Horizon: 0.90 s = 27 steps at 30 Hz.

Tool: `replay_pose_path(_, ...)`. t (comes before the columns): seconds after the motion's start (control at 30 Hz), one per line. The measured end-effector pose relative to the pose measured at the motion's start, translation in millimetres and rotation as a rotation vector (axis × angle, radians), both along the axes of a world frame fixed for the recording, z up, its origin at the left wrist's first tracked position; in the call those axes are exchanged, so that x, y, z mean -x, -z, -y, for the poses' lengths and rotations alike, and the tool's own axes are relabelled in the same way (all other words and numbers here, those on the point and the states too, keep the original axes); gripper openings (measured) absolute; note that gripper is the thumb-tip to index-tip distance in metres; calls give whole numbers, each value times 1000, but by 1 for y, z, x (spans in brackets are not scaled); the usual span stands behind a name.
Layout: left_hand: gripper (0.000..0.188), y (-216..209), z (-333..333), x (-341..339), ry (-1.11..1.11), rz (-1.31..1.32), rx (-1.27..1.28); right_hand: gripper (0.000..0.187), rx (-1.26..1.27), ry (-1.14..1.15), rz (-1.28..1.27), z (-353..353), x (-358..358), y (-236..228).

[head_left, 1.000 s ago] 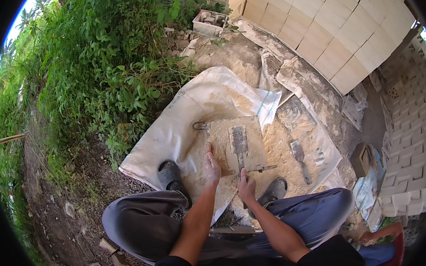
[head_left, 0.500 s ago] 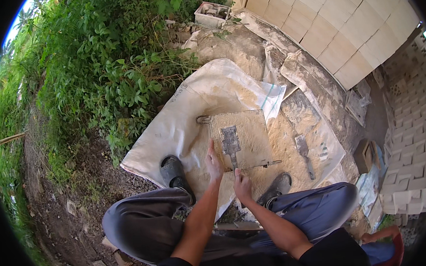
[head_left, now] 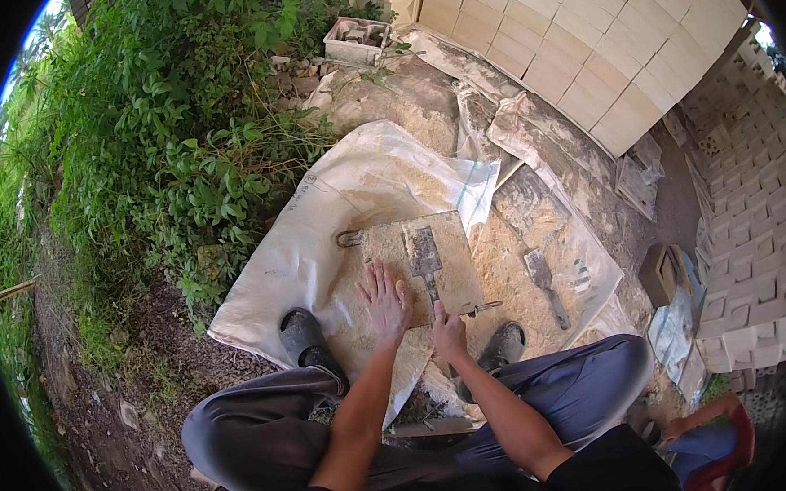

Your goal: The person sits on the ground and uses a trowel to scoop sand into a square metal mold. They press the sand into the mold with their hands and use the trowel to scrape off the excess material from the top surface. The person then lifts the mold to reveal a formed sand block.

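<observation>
A square mould (head_left: 384,246) covered in sandy powder lies between my feet on a white woven sack sheet (head_left: 271,244). Metal loop handles stick out at its upper left and lower right. My left hand (head_left: 385,304) is spread palm down over the mould's near left part; whether it presses on the powder I cannot tell. My right hand (head_left: 450,332) grips the handle of a trowel (head_left: 424,253), whose grey, powder-crusted rectangular blade is over the mould's upper middle. Another trowel (head_left: 540,271) lies on the powder to the right.
Dark shoes (head_left: 307,336) flank the mould. A white crate (head_left: 357,41) stands at the back, near leafy plants (head_left: 180,141). Stacked pale blocks (head_left: 570,46) rise at the back right, with patterned blocks (head_left: 754,259) along the right. Another person's arm (head_left: 705,414) shows at lower right.
My left hand has turned from edge-on to palm down, with its fingers now spread. The right hand keeps its grip on the trowel. The whole view has shifted slightly.
</observation>
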<state>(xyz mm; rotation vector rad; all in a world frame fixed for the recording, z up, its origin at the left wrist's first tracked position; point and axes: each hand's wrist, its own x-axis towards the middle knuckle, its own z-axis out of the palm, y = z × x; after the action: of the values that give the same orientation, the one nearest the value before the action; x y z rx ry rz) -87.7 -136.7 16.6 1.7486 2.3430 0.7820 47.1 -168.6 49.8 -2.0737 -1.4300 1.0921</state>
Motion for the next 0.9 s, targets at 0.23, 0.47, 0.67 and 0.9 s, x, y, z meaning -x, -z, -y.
replay_pose_path(0.23, 53, 5, -6, -2, 114, -169, 25, 74, -4, -43, 64, -3, -29, 24)
replay_pose_path(0.47, 53, -3, -8, -14, 122, -193, 16, 74, -16, 152, 218, -14, -42, 55)
replay_pose_path(0.67, 54, -4, -5, -4, 131, -148, -23, 76, -3, 82, 47, -28, -37, 20)
replay_pose_path(0.9, 54, -9, -6, -10, 136, -73, 9, 74, 43, 175, 17, -55, -46, 29)
